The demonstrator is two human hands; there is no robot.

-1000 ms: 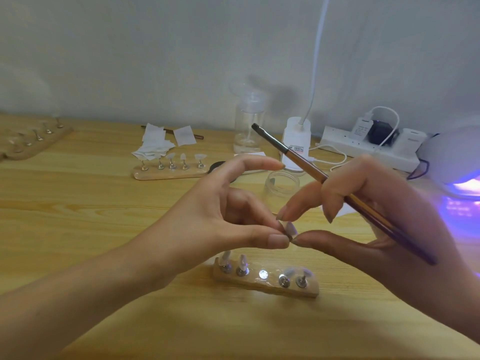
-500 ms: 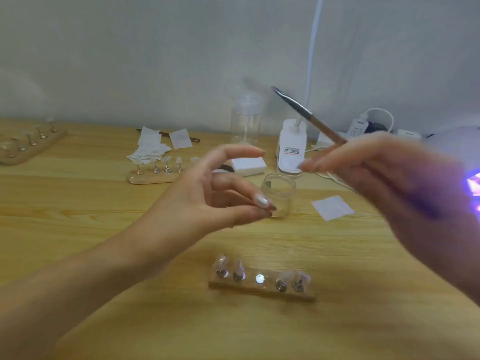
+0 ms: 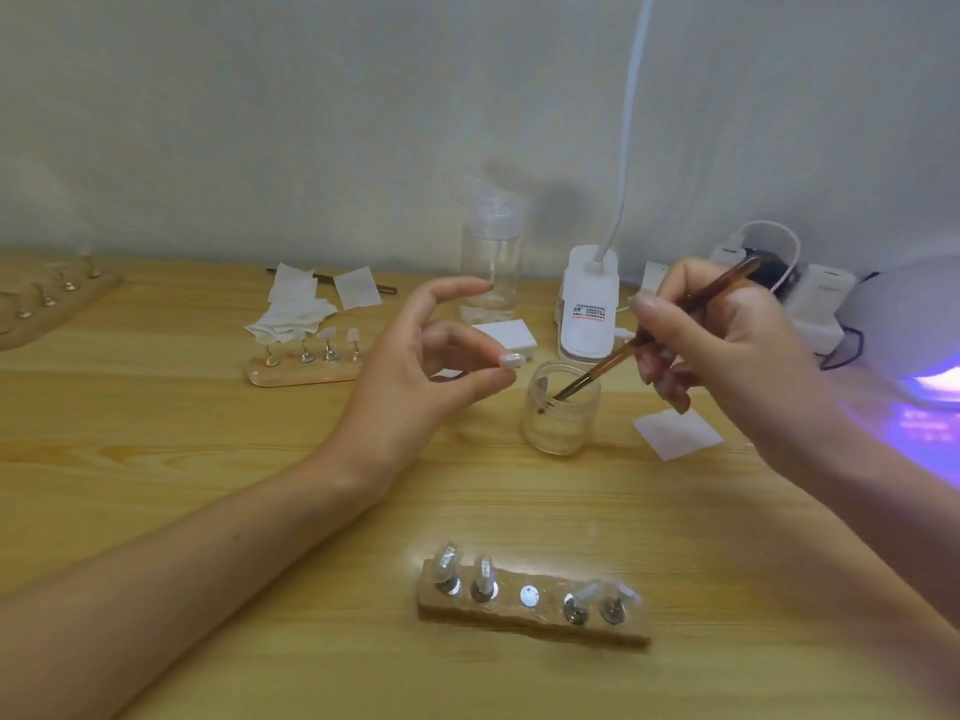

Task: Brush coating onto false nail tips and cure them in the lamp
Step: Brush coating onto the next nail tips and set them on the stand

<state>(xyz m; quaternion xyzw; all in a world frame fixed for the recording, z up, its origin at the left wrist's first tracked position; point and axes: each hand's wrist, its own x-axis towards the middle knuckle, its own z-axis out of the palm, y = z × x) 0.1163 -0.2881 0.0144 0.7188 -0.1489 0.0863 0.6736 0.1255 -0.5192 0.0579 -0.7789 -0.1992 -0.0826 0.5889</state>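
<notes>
my left hand (image 3: 415, 376): thumb and finger pinch one nail tip (image 3: 510, 360), over the middle of the table (image 3: 156, 459). my right hand (image 3: 727, 345): grips brush (image 3: 613, 363), bristles in jar (image 3: 558, 433). lamp base (image 3: 587, 283) label: unreadable.

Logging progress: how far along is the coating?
Done: unclear; four tips on near wooden holder, middle slot empty. In hand: left hand pinches a pale nail tip; right hand dips brown brush in clear jar. Left: coating it, curing in purple-lit white lamp.

Three wooden peg stands on the table (image 3: 156, 459): front-edge stand (image 3: 535, 623), middle stand (image 3: 301, 374), left-edge stand (image 3: 52, 314). One brown-handled brush (image 3: 597, 371), one small clear jar (image 3: 561, 428), one tall clear bottle (image 3: 491, 262), one white dome lamp (image 3: 904, 324), one pale false nail tip (image 3: 510, 360).
</notes>
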